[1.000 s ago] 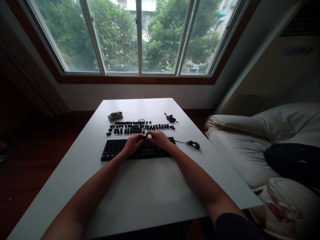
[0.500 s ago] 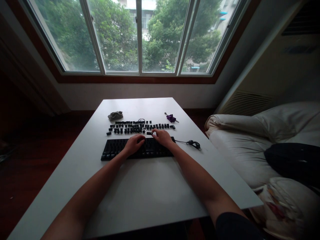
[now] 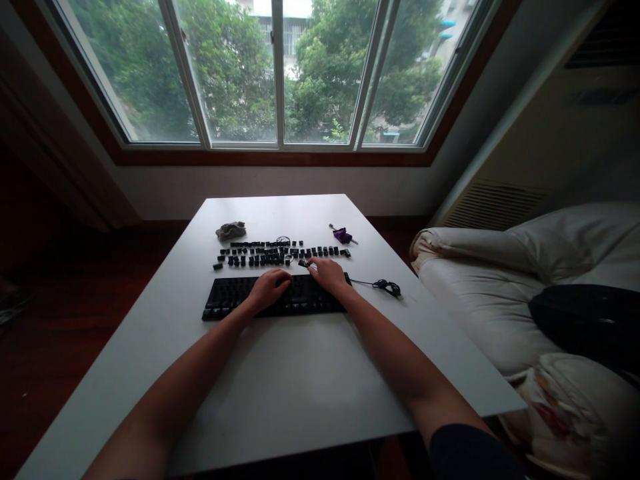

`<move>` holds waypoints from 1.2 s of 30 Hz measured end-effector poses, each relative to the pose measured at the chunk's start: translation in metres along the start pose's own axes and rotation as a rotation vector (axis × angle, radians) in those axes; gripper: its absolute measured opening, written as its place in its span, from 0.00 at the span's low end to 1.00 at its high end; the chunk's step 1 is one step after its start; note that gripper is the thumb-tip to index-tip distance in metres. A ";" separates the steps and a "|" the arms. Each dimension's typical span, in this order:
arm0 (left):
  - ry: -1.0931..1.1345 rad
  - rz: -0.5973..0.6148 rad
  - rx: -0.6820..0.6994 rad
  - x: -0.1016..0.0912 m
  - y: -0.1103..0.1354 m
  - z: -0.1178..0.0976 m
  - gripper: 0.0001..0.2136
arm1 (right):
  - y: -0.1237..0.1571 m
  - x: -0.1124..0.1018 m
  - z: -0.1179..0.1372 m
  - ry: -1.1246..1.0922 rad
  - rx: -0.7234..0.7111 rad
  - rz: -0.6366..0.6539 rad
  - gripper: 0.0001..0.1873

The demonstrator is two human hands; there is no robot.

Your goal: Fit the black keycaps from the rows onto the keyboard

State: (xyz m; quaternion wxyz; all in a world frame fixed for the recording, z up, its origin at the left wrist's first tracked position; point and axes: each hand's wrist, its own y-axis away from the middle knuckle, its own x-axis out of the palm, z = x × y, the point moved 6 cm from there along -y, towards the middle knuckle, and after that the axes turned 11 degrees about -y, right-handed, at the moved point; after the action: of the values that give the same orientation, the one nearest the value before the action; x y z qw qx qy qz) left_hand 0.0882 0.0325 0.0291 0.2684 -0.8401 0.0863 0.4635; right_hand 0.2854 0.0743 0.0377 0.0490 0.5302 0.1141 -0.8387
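A black keyboard (image 3: 225, 297) lies on the white table, its far part covered by my hands. My left hand (image 3: 269, 288) rests palm down over its middle, fingers loosely bent and the thumb apart, with nothing visible in it. Just beyond the far edge, my right hand (image 3: 326, 273) pinches a dark, wide keycap (image 3: 303, 264), which sits tilted at the fingertips. Rows of loose black keycaps (image 3: 265, 259) spread across the table behind the keyboard.
A grey crumpled cloth (image 3: 231, 231) lies at the back left of the table (image 3: 295, 387). At the back right is a purple item with a stick (image 3: 343, 235). A coiled black cable (image 3: 387, 288) lies right of the keyboard. A cushioned sofa (image 3: 460, 293) stands at the right.
My right hand has shifted slightly to the right, and the wide keycap at its fingertips has moved with it and tilted. The left hand has barely moved.
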 end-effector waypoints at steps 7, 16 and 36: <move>-0.024 0.007 0.011 0.000 0.000 -0.002 0.09 | 0.003 0.001 0.003 0.054 -0.007 -0.009 0.16; -0.039 0.017 0.025 0.002 -0.001 -0.002 0.08 | -0.004 0.007 -0.007 0.019 -0.023 -0.005 0.16; -0.020 0.012 0.015 0.000 0.000 -0.002 0.08 | -0.010 0.013 -0.014 -0.017 0.006 0.009 0.17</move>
State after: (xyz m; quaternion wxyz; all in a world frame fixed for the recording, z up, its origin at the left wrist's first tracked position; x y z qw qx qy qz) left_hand 0.0902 0.0317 0.0300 0.2727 -0.8327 0.0922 0.4730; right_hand 0.2900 0.0883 0.0211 0.0521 0.5236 0.1085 -0.8434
